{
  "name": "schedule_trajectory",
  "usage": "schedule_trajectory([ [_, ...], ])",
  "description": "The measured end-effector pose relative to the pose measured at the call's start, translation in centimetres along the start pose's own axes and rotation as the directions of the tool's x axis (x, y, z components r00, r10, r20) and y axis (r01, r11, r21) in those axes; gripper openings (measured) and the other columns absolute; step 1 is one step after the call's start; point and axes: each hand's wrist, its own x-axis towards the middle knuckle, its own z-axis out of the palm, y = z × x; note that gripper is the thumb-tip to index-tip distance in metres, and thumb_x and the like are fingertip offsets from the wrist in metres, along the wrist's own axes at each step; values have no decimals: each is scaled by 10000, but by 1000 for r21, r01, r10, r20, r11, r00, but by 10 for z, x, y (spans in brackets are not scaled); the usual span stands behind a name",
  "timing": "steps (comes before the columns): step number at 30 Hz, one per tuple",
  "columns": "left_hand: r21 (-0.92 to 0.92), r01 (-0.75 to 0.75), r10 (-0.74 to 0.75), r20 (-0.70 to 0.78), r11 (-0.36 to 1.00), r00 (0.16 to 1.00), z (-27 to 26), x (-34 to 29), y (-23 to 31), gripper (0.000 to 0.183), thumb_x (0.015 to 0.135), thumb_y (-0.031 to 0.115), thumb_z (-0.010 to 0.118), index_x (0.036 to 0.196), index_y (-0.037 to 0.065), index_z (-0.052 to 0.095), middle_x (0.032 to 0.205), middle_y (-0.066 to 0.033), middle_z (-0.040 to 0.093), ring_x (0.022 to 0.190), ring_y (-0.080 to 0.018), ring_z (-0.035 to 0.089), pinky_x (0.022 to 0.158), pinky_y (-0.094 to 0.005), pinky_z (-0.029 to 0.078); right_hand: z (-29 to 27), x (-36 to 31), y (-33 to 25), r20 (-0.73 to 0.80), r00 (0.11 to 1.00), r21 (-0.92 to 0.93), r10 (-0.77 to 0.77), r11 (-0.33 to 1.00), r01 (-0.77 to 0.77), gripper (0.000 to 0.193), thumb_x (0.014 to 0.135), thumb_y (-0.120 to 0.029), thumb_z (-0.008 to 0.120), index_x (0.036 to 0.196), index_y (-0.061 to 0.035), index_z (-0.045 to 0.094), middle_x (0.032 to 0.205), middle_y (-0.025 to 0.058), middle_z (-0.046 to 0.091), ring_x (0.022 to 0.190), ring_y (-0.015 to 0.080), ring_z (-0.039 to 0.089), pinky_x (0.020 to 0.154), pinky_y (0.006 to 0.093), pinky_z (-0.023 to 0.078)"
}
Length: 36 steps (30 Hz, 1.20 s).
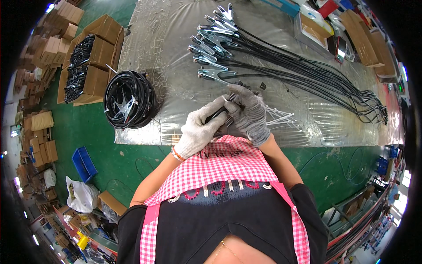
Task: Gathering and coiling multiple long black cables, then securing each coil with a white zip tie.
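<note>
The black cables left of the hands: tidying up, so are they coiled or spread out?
Coiled: the black cables sit in one round bundle at the table edge.

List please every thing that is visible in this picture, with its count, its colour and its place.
cable clamps: about a dozen, silver with black cables, fanned on the table's far side
cable bundle: one, black, held between both hands
cable ties: a small pile, white, right of the hands
cable coil: one, black, at the table's left edge
table: one, silver sheet top
cardboard boxes: several, brown, on the floor left
crate: one, blue, on the green floor
apron: one, pink checked
left hand: white glove
right hand: grey glove
</note>
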Motion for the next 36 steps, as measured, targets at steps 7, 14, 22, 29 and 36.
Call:
schedule_trajectory([
  [7, 211, -16, 31, -71, 977, 997, 5, -5, 7, 260, 880, 48, 590, 1133, 4, 631, 860, -6, 627, 696, -44, 540, 596, -202, 452, -3, 17, -21, 64, 998, -42, 9, 999, -6, 106, 728, -114, 733, 805, -56, 690, 888, 103, 663, 767, 245, 640, 663, 326, 505],
  [14, -242, -17, -98, -455, 970, 885, -18, 12, 17, 248, 861, 69, 635, 1102, 14, 637, 864, -54, 658, 628, -70, 579, 508, -214, 480, -41, 1, -52, -16, 1000, 141, -20, 990, 22, 76, 742, -7, 684, 763, -31, 614, 812, 105, 655, 771, 187, 644, 666, 291, 510],
  [22, -107, -111, 63, -370, 988, 927, -25, 1, 15, 335, 890, 104, 630, 1204, -4, 587, 845, -31, 657, 590, -54, 538, 532, -202, 465, 6, 24, -31, 91, 996, -20, 4, 1000, -2, 193, 753, -159, 732, 861, -19, 655, 880, 110, 630, 791, 221, 610, 730, 317, 503],
  [29, -114, -43, 8, -294, 993, 956, -9, -10, -2, 287, 882, 61, 619, 1156, -20, 613, 877, -31, 650, 695, -62, 581, 611, -199, 481, 29, 34, -27, 286, 954, 27, 90, 994, -102, 93, 804, -62, 654, 858, -7, 603, 833, 92, 598, 749, 198, 580, 692, 300, 487],
  [36, -189, -90, 29, -305, 978, 952, -12, -8, -5, 325, 871, 42, 630, 1187, -24, 596, 917, -41, 653, 694, -60, 571, 606, -199, 472, 26, 8, -35, 193, 979, 253, 59, 961, -108, 94, 872, -49, 589, 958, -24, 563, 807, 101, 585, 747, 235, 578, 707, 335, 474],
])
